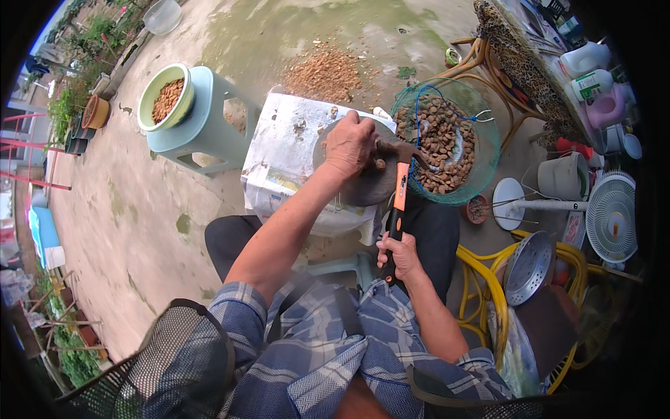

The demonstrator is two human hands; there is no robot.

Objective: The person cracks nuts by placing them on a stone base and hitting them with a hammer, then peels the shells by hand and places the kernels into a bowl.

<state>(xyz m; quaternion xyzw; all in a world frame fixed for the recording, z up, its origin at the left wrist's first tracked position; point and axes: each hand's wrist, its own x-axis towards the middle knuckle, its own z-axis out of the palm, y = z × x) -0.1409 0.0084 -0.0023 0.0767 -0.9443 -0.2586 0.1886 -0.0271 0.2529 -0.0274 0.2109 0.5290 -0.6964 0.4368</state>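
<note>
My right hand [400, 253] is closed around the black grip of a claw hammer [400, 194] with an orange shaft; its rusty head is level with the round dark block [366, 183]. My left hand [352, 144] rests over this block, fingers curled; whether it holds anything is hidden. A brown nut or fruit stone [379, 163] lies beside it, near the hammer head. The block sits on a paper-covered stand [277, 141]. Close by on the right, a green mesh basket [484, 152] holds many brown stones [445, 173].
A pale green bowl of brown kernels [168, 99] stands on a light blue plastic stool [209, 94] at the left. Broken shells [327, 73] are heaped on the concrete beyond. To the right are a white fan [612, 222], a metal colander [528, 267] and a yellow hose [489, 277].
</note>
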